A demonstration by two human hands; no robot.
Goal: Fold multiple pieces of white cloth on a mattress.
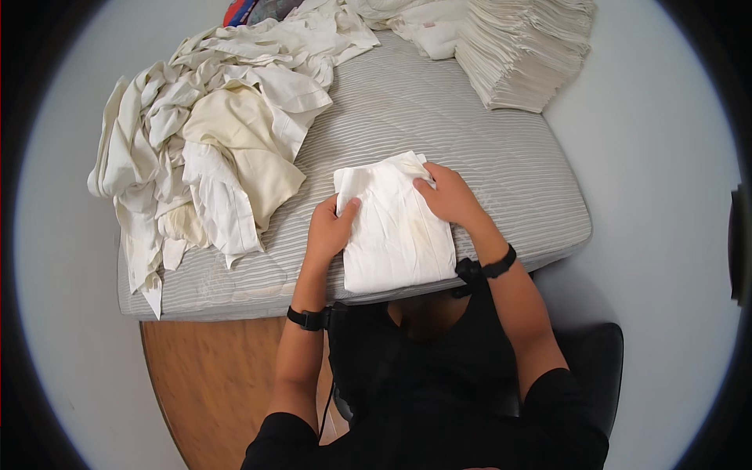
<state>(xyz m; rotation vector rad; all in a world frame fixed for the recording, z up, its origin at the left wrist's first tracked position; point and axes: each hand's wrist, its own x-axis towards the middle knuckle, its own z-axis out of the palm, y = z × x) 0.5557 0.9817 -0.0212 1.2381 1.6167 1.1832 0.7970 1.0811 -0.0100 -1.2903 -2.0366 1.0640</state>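
A folded white cloth [396, 235] lies at the front edge of a striped mattress [376, 126], its lower end near my body. My left hand [333, 226] grips its left side, thumb on top and fingers underneath out of sight. At the upper right corner my right hand [449, 194] holds the layers in the same way, thumb over the cloth. Faint yellowish stains and creases show on the cloth's upper face. Each wrist wears a black strap with a small device.
A loose heap of crumpled white and cream cloths [235, 129] covers the mattress's left side, some hanging over the edge. A tall stack of folded cloths [523, 59] stands at the far right. More white cloth [429, 26] lies beside it. A black chair [590, 370] is at my right.
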